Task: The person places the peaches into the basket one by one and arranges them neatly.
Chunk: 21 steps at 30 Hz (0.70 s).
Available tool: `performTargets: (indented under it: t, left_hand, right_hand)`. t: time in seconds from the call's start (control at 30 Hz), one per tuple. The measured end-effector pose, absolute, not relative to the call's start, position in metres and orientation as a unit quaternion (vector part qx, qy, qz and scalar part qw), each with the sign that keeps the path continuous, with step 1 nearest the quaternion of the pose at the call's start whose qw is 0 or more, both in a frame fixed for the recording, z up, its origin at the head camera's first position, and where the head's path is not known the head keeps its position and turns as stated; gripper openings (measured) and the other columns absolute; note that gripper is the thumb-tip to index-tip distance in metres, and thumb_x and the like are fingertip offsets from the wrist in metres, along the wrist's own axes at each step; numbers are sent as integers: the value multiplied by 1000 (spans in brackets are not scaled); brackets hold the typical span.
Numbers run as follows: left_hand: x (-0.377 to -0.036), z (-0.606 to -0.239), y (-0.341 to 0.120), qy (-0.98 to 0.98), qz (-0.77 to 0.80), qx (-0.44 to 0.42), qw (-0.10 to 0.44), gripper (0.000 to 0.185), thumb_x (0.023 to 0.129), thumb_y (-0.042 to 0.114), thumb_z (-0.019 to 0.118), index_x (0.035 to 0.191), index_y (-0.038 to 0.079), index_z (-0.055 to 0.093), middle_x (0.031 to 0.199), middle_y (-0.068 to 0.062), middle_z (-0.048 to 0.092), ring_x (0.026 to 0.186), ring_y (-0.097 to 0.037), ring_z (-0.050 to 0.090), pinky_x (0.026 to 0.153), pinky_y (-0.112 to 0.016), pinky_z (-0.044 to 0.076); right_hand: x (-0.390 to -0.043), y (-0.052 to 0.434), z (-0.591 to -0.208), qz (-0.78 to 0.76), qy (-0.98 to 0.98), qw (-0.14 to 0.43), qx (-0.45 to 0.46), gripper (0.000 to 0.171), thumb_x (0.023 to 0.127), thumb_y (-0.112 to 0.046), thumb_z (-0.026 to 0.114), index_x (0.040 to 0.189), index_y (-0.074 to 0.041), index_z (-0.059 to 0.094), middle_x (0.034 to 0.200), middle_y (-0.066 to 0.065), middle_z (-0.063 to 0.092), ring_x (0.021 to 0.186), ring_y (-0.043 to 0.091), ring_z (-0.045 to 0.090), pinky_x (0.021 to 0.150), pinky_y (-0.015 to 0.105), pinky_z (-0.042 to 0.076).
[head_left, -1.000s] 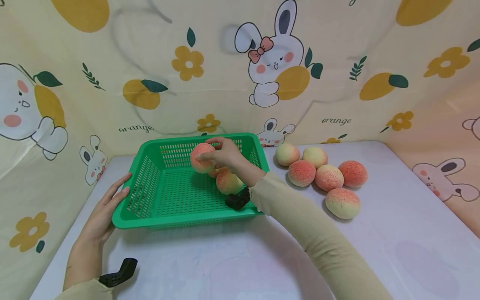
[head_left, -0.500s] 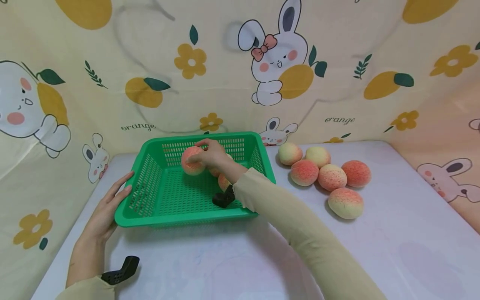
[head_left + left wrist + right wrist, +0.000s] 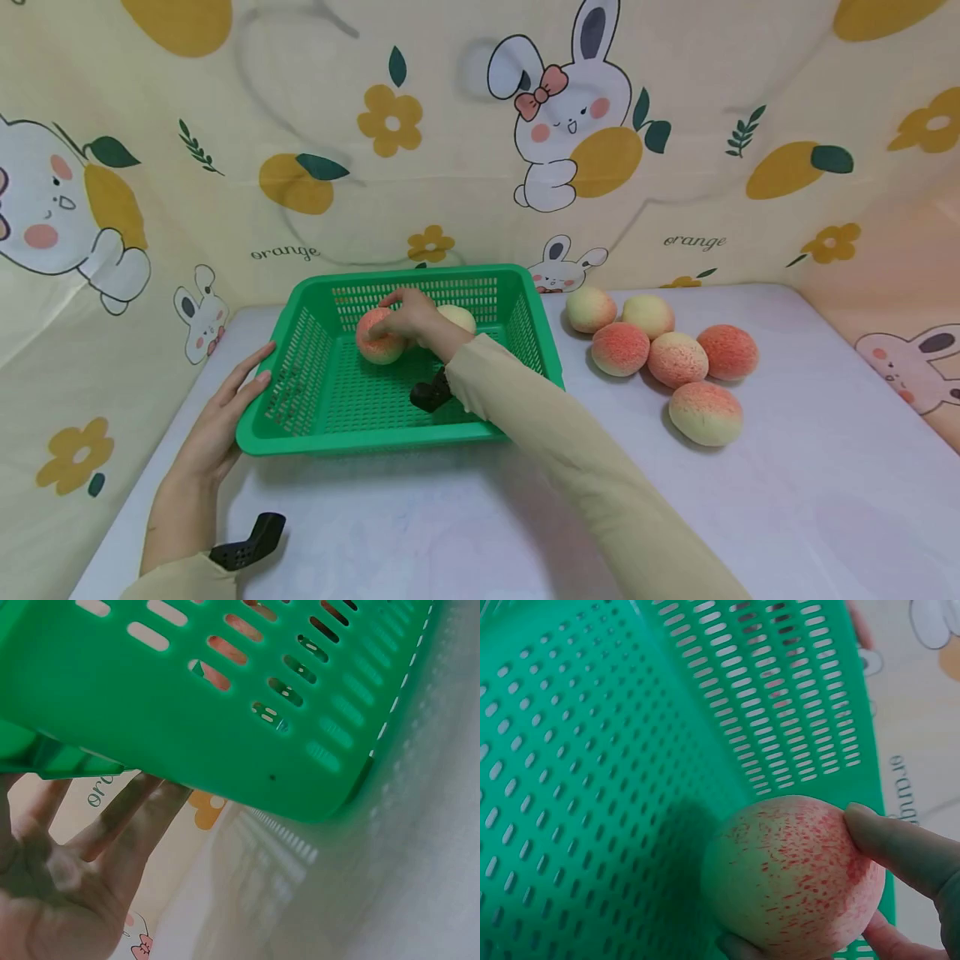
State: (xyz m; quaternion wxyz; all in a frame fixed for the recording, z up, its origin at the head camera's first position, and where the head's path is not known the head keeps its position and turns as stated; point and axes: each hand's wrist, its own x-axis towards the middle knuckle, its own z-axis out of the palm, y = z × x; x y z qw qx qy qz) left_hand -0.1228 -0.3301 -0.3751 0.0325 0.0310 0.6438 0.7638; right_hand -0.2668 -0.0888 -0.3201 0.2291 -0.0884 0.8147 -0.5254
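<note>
Green plastic basket [image 3: 300,392] sits on the counter [image 3: 787,500], steadied by the left hand [image 3: 225,417] with fingers straight against its side. The right hand [image 3: 408,315] pinches a peach [image 3: 378,337] low inside it, beside another peach [image 3: 457,317]. Best to lower it onto the mesh floor (gently, it looks soft) before letting go.
</note>
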Motion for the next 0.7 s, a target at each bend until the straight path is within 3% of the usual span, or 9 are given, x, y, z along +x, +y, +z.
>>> performTargets:
  t: [0.13,0.4,0.6,0.7]
  left_hand:
    - [-123,-374,-329,642,765,28,32,44,103,20,43,146,31,39,112,9,61,82,-7,68,65,-23,57]
    - [-124,-373,-327,639,768,31,35,44,104,20,42,146,31,38,115,10,60,83,-8,68,66,-24,58]
    - [-124,-375,-327,639,768,27,37,44,104,20,42,146,31,38,115,10,60,82,-9,69,65,-25,58]
    - [-123,-375,-327,640,767,29,36,44,104,20,42,146,32,39,113,10,61,81,-10,69,64,-25,58]
  right_hand:
    - [-267,-89,-321,-498,829,233,-98,48,81,-11,76,125,-8,56,132,16,49,100,27,55,83,48,55]
    - [-270,-90,-319,-495,837,225,-56,29,81,-9,77,107,-6,65,121,14,56,100,30,60,85,44,55]
    - [-268,-85,-316,-476,845,235,-65,30,80,-9,77,108,-7,65,120,13,56,95,30,61,87,44,54]
    - [-267,-79,-313,-497,828,250,-72,32,82,-7,75,112,-4,64,124,15,55,102,32,60,89,45,54]
